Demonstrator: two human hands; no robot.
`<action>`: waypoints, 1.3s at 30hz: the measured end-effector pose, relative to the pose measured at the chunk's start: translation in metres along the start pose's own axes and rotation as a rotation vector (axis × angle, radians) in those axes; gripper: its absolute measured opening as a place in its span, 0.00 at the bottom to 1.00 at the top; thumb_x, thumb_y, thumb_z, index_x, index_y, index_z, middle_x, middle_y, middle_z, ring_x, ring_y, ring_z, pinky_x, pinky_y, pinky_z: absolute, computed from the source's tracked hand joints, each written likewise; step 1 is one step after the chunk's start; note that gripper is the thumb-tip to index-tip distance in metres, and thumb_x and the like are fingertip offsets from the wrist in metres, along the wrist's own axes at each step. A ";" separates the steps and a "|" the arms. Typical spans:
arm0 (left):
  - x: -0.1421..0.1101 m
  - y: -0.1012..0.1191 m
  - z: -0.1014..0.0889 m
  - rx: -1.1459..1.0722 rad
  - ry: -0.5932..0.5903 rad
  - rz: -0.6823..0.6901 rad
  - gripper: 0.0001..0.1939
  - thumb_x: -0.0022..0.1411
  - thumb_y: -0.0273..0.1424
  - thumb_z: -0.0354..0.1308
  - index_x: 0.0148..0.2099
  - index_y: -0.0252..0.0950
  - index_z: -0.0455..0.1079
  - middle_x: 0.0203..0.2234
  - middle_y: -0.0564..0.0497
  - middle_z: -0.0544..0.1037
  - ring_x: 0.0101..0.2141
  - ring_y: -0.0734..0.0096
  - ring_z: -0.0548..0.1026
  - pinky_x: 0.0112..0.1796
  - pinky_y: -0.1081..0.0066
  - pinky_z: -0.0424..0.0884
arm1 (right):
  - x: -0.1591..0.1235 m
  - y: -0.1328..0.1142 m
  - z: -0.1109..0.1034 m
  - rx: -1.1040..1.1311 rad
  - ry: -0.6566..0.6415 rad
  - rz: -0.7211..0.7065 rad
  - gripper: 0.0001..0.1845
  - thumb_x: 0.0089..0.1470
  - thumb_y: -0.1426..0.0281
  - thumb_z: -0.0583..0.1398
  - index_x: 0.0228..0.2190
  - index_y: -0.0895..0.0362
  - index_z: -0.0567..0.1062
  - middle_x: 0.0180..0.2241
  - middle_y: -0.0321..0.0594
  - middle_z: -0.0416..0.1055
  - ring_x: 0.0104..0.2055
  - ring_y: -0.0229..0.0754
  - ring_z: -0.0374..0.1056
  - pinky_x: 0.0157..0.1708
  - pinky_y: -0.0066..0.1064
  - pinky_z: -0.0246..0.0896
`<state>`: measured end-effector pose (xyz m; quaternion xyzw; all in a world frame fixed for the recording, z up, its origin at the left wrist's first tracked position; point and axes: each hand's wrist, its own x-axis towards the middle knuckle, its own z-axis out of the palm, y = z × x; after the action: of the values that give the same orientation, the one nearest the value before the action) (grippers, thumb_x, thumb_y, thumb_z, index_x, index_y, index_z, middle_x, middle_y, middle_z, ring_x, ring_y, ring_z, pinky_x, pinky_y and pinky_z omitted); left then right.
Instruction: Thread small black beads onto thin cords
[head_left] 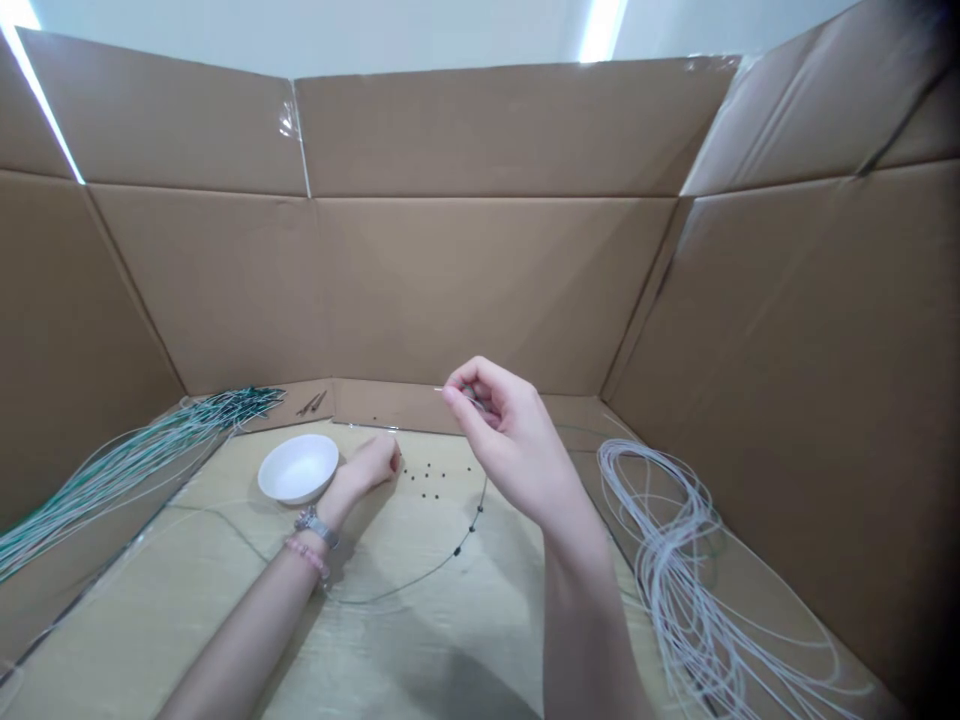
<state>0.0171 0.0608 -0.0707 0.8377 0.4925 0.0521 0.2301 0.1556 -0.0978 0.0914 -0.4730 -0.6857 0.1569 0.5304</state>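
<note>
My right hand point(504, 428) is raised above the table with its fingers pinched on the end of a thin clear string point(409, 586). The string hangs down from it and curves across the tabletop, with two or three dark beads point(472, 524) threaded on it. My left hand point(369, 470) rests low on the table beside a white bowl point(298, 468). Its fingers are curled at several loose dark beads point(431, 482); what they pinch is too small to see. A watch and a pink bracelet sit on the left wrist.
Cardboard walls point(480, 290) enclose the wooden table point(225, 600) on three sides. A bundle of beaded green and white strings point(127, 460) lies at the left. A loose coil of white string point(682, 570) lies at the right.
</note>
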 end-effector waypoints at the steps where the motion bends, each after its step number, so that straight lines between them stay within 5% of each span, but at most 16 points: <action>1: -0.001 0.001 0.001 -0.015 0.000 0.005 0.15 0.63 0.35 0.54 0.49 0.31 0.67 0.43 0.46 0.73 0.41 0.65 0.73 0.41 0.60 0.73 | 0.000 -0.001 -0.001 0.001 0.003 -0.005 0.09 0.58 0.69 0.54 0.26 0.57 0.64 0.23 0.29 0.58 0.24 0.28 0.52 0.22 0.23 0.48; 8: -0.002 0.008 -0.002 -0.220 0.132 0.062 0.13 0.63 0.35 0.54 0.46 0.31 0.68 0.40 0.47 0.74 0.38 0.67 0.74 0.39 0.62 0.73 | -0.001 -0.004 -0.001 0.012 0.031 -0.035 0.08 0.57 0.70 0.55 0.26 0.57 0.65 0.22 0.28 0.58 0.23 0.27 0.53 0.22 0.21 0.49; 12: -0.014 0.032 -0.032 -0.452 0.307 0.177 0.11 0.58 0.33 0.59 0.31 0.28 0.71 0.28 0.47 0.75 0.33 0.67 0.74 0.39 0.64 0.71 | -0.003 -0.007 0.001 0.009 0.080 -0.046 0.07 0.57 0.71 0.56 0.26 0.57 0.66 0.22 0.28 0.59 0.23 0.26 0.54 0.20 0.19 0.48; 17: -0.066 0.078 -0.071 -0.872 0.519 0.378 0.10 0.58 0.37 0.55 0.37 0.35 0.69 0.32 0.52 0.76 0.35 0.75 0.74 0.39 0.74 0.71 | -0.008 -0.015 0.007 0.044 0.125 -0.109 0.07 0.57 0.72 0.56 0.26 0.57 0.66 0.21 0.28 0.59 0.21 0.25 0.52 0.17 0.18 0.46; 19: -0.094 0.093 -0.078 -1.337 0.451 0.540 0.06 0.52 0.32 0.62 0.33 0.37 0.71 0.27 0.56 0.76 0.31 0.80 0.74 0.37 0.79 0.71 | -0.011 -0.021 0.010 0.041 0.165 -0.160 0.07 0.57 0.73 0.56 0.26 0.57 0.66 0.21 0.27 0.58 0.20 0.25 0.50 0.16 0.17 0.45; 22: -0.128 0.107 -0.084 -1.634 0.294 0.677 0.05 0.48 0.27 0.66 0.31 0.39 0.75 0.24 0.57 0.76 0.27 0.84 0.74 0.34 0.85 0.71 | -0.016 -0.030 0.014 0.003 0.206 -0.236 0.07 0.55 0.76 0.56 0.25 0.58 0.66 0.21 0.27 0.60 0.19 0.25 0.50 0.16 0.17 0.45; 32: -0.150 0.109 -0.088 -1.683 0.214 0.748 0.03 0.51 0.28 0.66 0.31 0.40 0.76 0.25 0.60 0.77 0.26 0.85 0.74 0.32 0.85 0.71 | -0.031 -0.046 0.028 -0.051 0.289 -0.462 0.07 0.51 0.81 0.56 0.26 0.59 0.66 0.21 0.29 0.60 0.19 0.24 0.51 0.16 0.17 0.48; 39: -0.152 0.114 -0.088 -1.691 0.226 0.742 0.04 0.49 0.29 0.68 0.29 0.40 0.75 0.26 0.60 0.76 0.26 0.84 0.74 0.33 0.83 0.71 | -0.032 -0.045 0.027 -0.138 0.313 -0.468 0.07 0.50 0.81 0.57 0.25 0.59 0.66 0.20 0.29 0.59 0.20 0.25 0.52 0.17 0.19 0.48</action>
<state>0.0030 -0.0850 0.0786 0.4855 0.0108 0.5452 0.6834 0.1101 -0.1387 0.0948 -0.3553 -0.6951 -0.0918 0.6182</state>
